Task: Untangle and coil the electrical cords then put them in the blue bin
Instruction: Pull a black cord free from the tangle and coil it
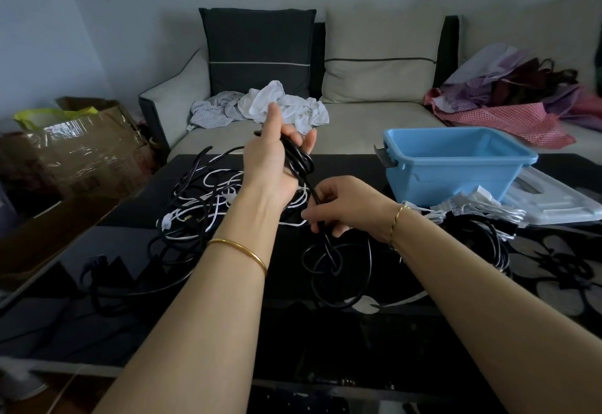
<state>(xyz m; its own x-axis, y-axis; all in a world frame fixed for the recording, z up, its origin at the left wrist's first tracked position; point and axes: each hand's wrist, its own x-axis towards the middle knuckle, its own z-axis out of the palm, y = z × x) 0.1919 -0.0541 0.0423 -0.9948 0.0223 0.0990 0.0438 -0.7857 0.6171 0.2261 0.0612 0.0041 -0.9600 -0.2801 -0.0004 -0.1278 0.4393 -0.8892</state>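
My left hand (pixel 277 156) is raised above the black glass table (pixel 202 332) and holds a few loops of a black cord (pixel 298 157) in its palm. That cord runs down to my right hand (pixel 338 206), which pinches it just below. Under my right hand the same black cord (pixel 335 267) lies in loose tangled loops on the table. A tangle of white and black cords (pixel 202 205) lies behind my left arm. The blue bin (pixel 452 159) stands to the right, with nothing visible inside.
A bundle of white cords with plugs (pixel 472 208) and a black coil (pixel 482 237) lie in front of the bin, next to its pale lid (pixel 553 201). Behind the table is a sofa (pixel 374 117) with cushions and clothes. A cardboard box (pixel 81 146) stands at left.
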